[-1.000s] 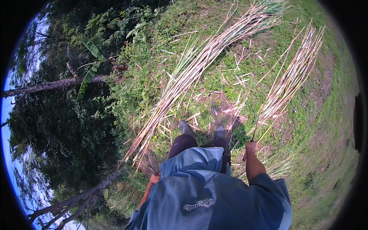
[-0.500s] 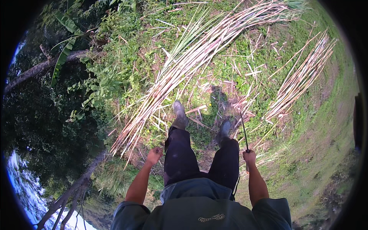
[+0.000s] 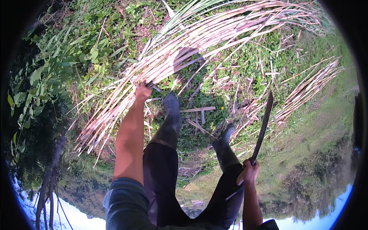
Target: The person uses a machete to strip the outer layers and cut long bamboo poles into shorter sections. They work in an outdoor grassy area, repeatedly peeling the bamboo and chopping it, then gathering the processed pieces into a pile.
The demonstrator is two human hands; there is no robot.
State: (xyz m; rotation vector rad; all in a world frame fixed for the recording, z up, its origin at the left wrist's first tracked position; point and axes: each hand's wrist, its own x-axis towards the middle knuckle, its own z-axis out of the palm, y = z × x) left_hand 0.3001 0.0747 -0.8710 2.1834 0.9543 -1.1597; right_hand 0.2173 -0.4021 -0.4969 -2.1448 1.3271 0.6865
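A long bundle of pale, pinkish cane stalks (image 3: 226, 28) lies across the grass, green-leaved at its far right end. My left hand (image 3: 143, 92) is down at the near edge of this bundle, its fingers curled against a stalk and partly hidden. A small dark patch shows beside those fingers; what it is, I cannot make out. My right hand (image 3: 250, 172) is closed round the handle of a machete (image 3: 263, 128), whose long dark blade points up and away, above the grass and apart from the stalks.
A smaller bundle of cut stalks (image 3: 306, 94) lies to the right. Loose cane pieces (image 3: 199, 109) are scattered round my boots (image 3: 171, 109). Leafy plants (image 3: 57, 73) grow thick at the left, with a tree trunk (image 3: 51, 165) below them.
I have bent forward over the large bundle. My left hand has moved from beside my leg up to the stalks. The machete, still in my right hand, has tilted to the right.
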